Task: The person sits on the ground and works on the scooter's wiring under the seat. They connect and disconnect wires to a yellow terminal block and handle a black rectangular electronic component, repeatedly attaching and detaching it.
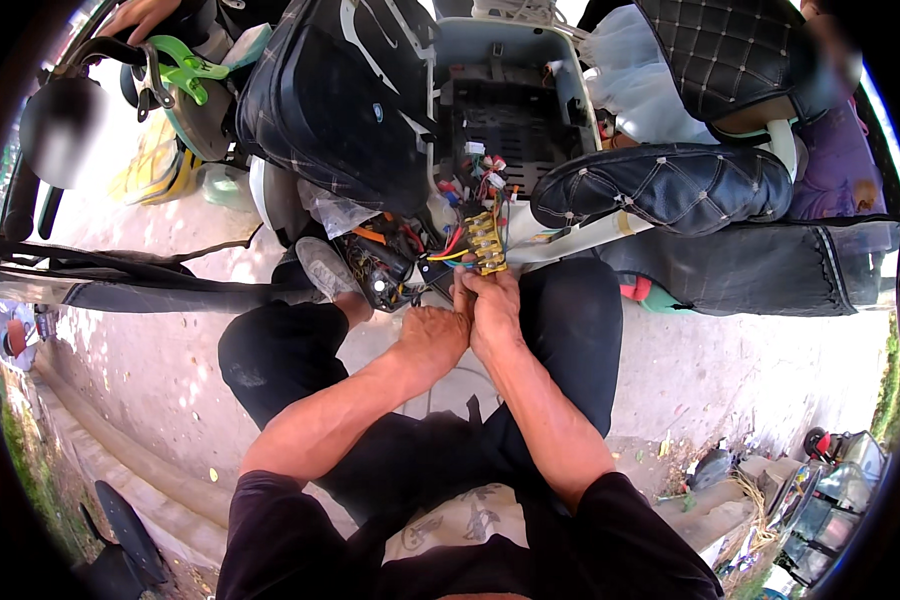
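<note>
In front of me is an opened scooter-like vehicle with its wiring exposed. My right hand (495, 305) is closed, its fingers at the lower end of a yellow ribbed block (486, 243) that has coloured wires running up to it. Close against it, my left hand (435, 335) is curled shut; what its fingertips grip, if anything, is hidden. Red and yellow wires (452, 243) reach the block from the left. Beside them lies a tangle of dark wires and parts (375, 265). Above the block, a bunch of coloured connectors (490, 175) hangs at the edge of an open compartment (585, 90).
A tilted black seat (330, 110) stands at left of the compartment, a quilted black cushion (670, 190) at right. Green-handled clamp-like part (185, 70) and yellow bag (160, 160) are at far left. Another person's hand (140, 15) shows top left. Assorted items (770, 490) lie lower right.
</note>
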Tool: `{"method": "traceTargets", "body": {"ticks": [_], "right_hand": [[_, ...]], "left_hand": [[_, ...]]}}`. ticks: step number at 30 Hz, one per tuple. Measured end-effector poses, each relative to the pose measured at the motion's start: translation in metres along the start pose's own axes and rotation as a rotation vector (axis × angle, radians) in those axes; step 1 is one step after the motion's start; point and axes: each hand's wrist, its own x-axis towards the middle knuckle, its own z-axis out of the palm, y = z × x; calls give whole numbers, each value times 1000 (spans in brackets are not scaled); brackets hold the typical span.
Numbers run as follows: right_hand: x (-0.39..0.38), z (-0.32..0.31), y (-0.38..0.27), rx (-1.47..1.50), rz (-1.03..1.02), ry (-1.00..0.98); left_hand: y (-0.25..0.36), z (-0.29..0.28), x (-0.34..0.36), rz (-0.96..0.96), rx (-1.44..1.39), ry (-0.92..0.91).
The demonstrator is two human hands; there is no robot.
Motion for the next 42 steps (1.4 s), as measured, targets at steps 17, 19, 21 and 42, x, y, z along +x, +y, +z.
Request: {"method": "traceTargets", "body": {"ticks": [17,19,21,42], "right_hand": [[2,-2,1,0,0,-2],[-1,1,-2,18,-3,10],[1,-1,1,29,-4,-1],[4,-1,4,62,13,-10]], "left_hand": [[-2,-1,-1,1,26,10],[-3,1,-2,18,11,64],[-3,3,0,21,-4,32],[-7,8,-1,43,17,88]]}}
